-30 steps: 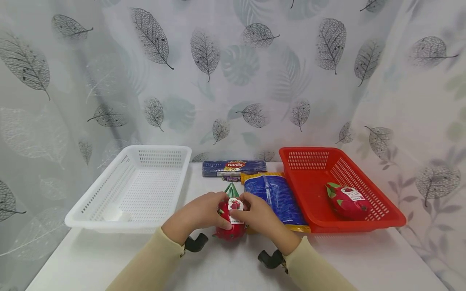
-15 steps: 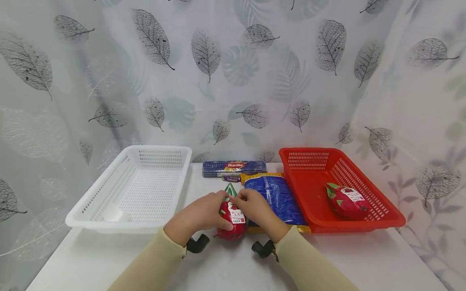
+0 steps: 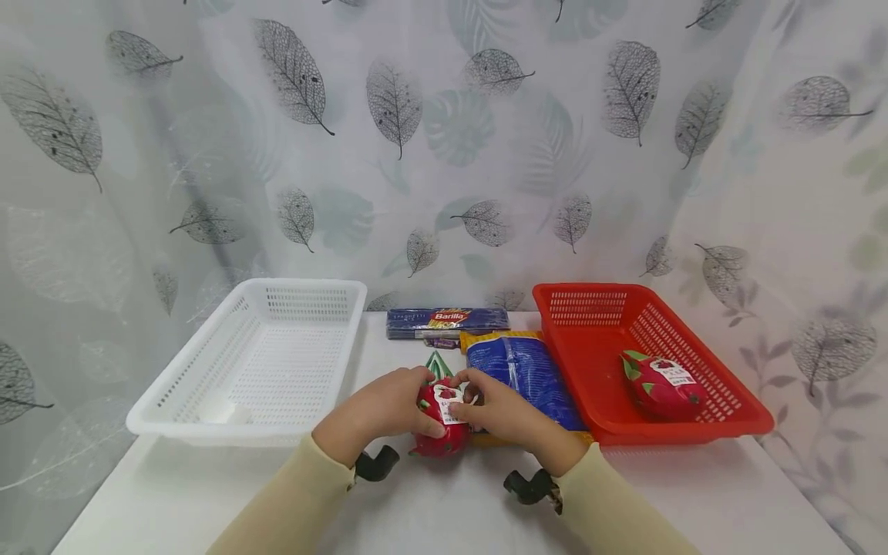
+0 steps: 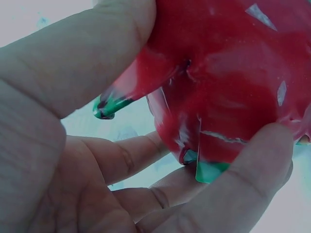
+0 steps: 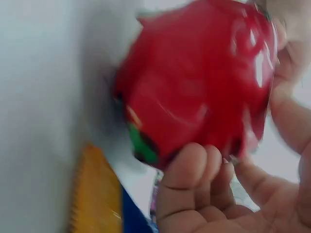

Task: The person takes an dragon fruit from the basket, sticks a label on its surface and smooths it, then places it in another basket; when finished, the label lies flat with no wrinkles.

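Observation:
A red dragon fruit with green-tipped scales sits at the middle of the white table, its green leafy end pointing away from me. My left hand grips its left side, with the thumb low on the front; in the left wrist view the thumb and fingers stand around the red skin. From the right, my right hand holds it too. Its thumb lies on the white printed label on top of the fruit. Curled fingertips meet the skin in the right wrist view.
A white basket stands left. In the red basket at right lies another labelled dragon fruit. A blue and yellow bag leans near the red basket. Behind are a Barilla spaghetti pack and a small purple wrapper.
My right hand went from the label to the fruit's leafy end, then came back right, its thumb again on the label. The label turned slightly; my left hand stayed nearly still.

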Demonstrator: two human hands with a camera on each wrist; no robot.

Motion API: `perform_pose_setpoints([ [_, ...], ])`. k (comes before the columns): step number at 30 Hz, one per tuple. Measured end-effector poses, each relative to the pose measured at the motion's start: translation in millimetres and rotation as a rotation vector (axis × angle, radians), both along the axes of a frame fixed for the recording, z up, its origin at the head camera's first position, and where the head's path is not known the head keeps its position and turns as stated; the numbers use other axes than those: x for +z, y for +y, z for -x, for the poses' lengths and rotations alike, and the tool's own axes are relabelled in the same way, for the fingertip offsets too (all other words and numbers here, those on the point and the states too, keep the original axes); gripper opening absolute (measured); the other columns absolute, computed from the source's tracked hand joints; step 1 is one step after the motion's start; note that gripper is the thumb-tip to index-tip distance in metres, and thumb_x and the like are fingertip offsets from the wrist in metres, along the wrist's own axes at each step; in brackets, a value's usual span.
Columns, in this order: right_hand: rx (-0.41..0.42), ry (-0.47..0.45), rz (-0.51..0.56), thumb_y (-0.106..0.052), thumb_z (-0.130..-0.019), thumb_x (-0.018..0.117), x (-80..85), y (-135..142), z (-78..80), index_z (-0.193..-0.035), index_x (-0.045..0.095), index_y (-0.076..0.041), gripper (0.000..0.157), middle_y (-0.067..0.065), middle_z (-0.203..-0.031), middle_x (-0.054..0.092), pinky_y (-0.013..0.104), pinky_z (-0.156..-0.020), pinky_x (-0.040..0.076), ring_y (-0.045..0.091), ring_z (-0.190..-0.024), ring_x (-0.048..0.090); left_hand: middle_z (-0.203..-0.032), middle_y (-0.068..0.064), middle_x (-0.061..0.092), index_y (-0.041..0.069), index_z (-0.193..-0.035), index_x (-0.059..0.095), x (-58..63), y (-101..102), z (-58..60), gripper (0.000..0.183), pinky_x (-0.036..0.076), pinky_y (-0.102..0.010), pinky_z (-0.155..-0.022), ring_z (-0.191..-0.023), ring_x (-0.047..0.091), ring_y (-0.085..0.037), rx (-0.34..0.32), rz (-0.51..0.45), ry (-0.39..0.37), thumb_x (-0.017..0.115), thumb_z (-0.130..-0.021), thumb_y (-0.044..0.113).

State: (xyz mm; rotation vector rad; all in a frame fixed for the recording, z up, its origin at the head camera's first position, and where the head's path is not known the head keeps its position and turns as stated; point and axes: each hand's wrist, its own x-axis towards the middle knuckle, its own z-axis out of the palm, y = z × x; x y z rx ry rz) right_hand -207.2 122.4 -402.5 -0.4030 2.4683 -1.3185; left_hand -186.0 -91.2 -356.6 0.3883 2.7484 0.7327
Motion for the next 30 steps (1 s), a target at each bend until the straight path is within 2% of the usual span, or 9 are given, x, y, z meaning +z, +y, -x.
perform_pose_setpoints([
  [6,0.030,-0.033,0.067,-0.029,-0.101,0.074,-0.3,6,-5.2,-0.136,0.059,-0.023,0.039,0.009,-0.111,0.058,0.031,-0.080,0.061,0.022,-0.101,0.061,-0.120,-0.008,0.070,0.007,-0.142,0.059,-1.8,0,2.8,0.081,0.065,-0.044,-0.090,-0.108,0.065,-0.021,0.000,-0.002,-0.002,0.096,-0.078,0.040],
  [12,0.079,-0.042,0.033,-0.016,-0.101,0.073,3.7,12,-5.7,-0.141,0.058,-0.026,0.044,0.008,-0.116,0.060,0.034,-0.086,0.064,0.023,-0.109,0.059,-0.123,-0.008,0.071,0.007,-0.144,0.058,-6.2,-2,4.1,0.082,0.065,-0.045,-0.090,-0.107,0.065,-0.021,-0.005,-0.025,-0.006,0.096,-0.078,0.037],
  [16,0.100,-0.080,0.059,-0.027,-0.104,0.069,5.2,14,-1.9,-0.143,0.056,-0.023,0.041,0.009,-0.119,0.062,0.035,-0.087,0.063,0.024,-0.106,0.062,-0.124,-0.008,0.071,0.007,-0.145,0.058,-5.6,-3,4.4,0.083,0.065,-0.044,-0.089,-0.107,0.065,-0.021,-0.002,-0.039,-0.014,0.096,-0.077,0.037],
  [20,0.067,-0.104,0.102,-0.035,-0.107,0.063,2.8,10,2.8,-0.140,0.056,-0.018,0.037,0.010,-0.117,0.065,0.034,-0.084,0.062,0.022,-0.098,0.065,-0.122,-0.008,0.071,0.007,-0.143,0.058,-4.2,-2,3.7,0.081,0.065,-0.044,-0.090,-0.107,0.065,-0.021,0.000,-0.038,-0.018,0.096,-0.078,0.037],
  [25,0.000,-0.104,0.095,-0.031,-0.107,0.064,0.5,4,5.3,-0.132,0.059,-0.018,0.029,0.011,-0.108,0.065,0.031,-0.075,0.062,0.023,-0.089,0.065,-0.121,-0.008,0.070,0.006,-0.141,0.059,-4.0,-1,2.8,0.079,0.065,-0.045,-0.090,-0.108,0.065,-0.021,-0.005,-0.031,-0.012,0.096,-0.078,0.037],
  [27,-0.032,-0.118,0.072,-0.035,-0.107,0.063,1.4,0,7.0,-0.128,0.061,-0.018,0.027,0.011,-0.105,0.065,0.030,-0.071,0.061,0.023,-0.082,0.064,-0.122,-0.008,0.070,0.007,-0.142,0.058,-4.0,-1,2.2,0.080,0.065,-0.045,-0.091,-0.109,0.065,-0.021,-0.006,-0.030,-0.008,0.096,-0.078,0.037],
  [30,-0.063,-0.098,-0.020,-0.046,-0.104,0.065,4.4,-10,10.1,-0.117,0.063,-0.018,0.031,0.009,-0.100,0.066,0.028,-0.063,0.060,0.022,-0.073,0.063,-0.121,-0.008,0.069,0.006,-0.142,0.059,-5.0,-1,1.2,0.081,0.065,-0.045,-0.091,-0.107,0.065,-0.021,-0.013,-0.021,0.002,0.096,-0.078,0.038],
])
